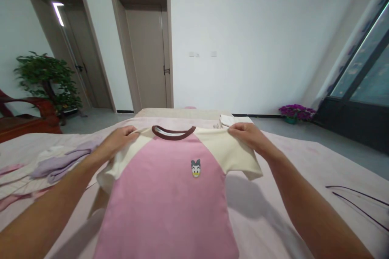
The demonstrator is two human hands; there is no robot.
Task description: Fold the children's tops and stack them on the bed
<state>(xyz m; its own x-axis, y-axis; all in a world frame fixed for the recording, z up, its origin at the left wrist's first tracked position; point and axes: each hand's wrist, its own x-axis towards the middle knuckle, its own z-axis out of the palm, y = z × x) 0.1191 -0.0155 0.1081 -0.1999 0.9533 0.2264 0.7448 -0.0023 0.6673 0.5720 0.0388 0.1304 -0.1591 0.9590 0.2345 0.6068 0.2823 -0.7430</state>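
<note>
A pink T-shirt (170, 194) with cream sleeves, a dark brown collar and a small cartoon duck patch is held up over a pale pink bed cover (304, 178). My left hand (120, 139) pinches the left shoulder seam. My right hand (247, 133) pinches the right shoulder. Both hands are closed on the fabric, and the shirt hangs stretched between them, its front facing me.
Lilac and pink clothes (60, 164) lie heaped on the bed to the left. A folded white cloth (226, 120) sits just behind the shirt. Beyond are a red wooden chair (24, 119), a potted plant (45, 79), two doors and a glass door at right.
</note>
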